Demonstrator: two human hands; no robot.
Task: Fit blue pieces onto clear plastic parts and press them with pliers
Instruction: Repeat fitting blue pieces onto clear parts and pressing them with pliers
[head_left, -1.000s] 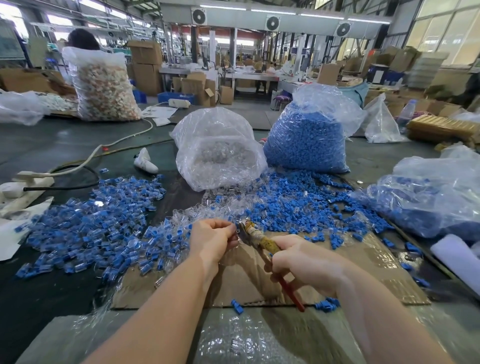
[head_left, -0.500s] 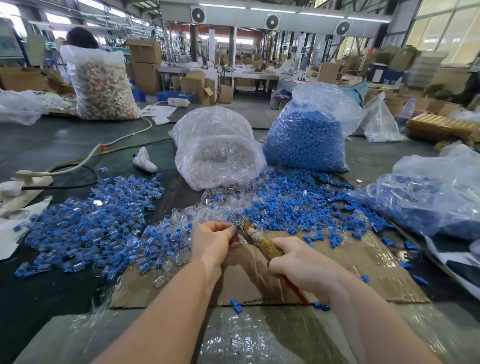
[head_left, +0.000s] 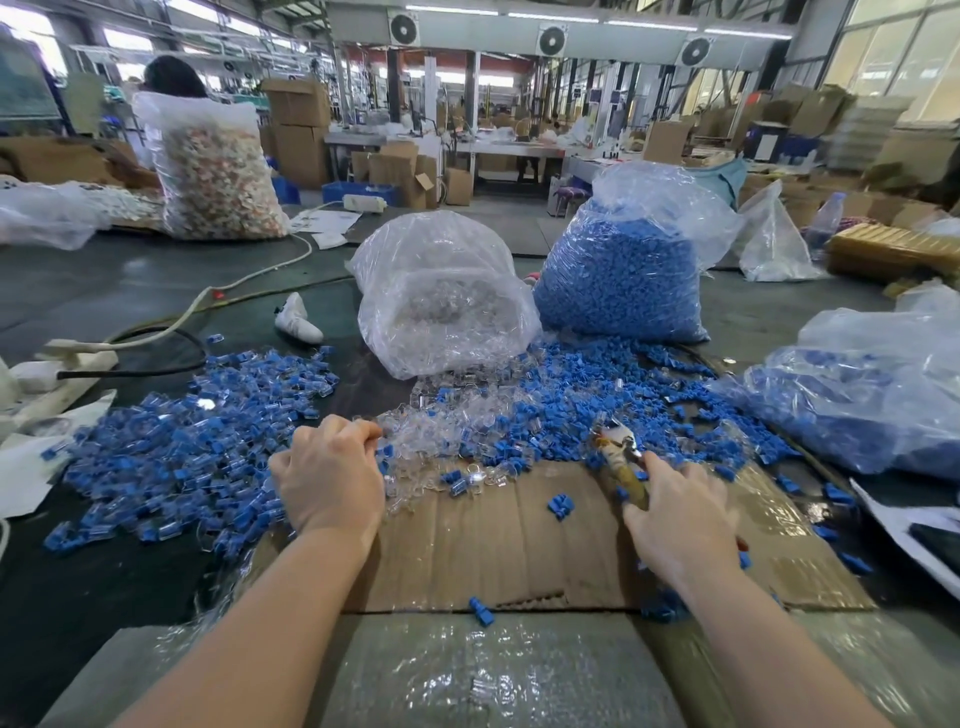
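Work surface: dark green-grey table top (head_left: 130, 291). Flattened brown corrugated cardboard sheet (head_left: 498, 551) lies at centre, 6 o'clock side. Heap of assembled blue-and-clear plastic parts (head_left: 176, 447) at 9 o'clock. Loose clear plastic shells (head_left: 441, 431) at centre; loose small blue plastic pieces (head_left: 561, 410) just right of them. Clear plastic bag of clear shells (head_left: 441, 301) at 12 o'clock, touching the clear plastic bag full of blue pieces (head_left: 623, 270) at 1 o'clock. Slumped bag of blue pieces (head_left: 872, 410) at 3 o'clock. White power cable (head_left: 249, 280) at 10 o'clock.
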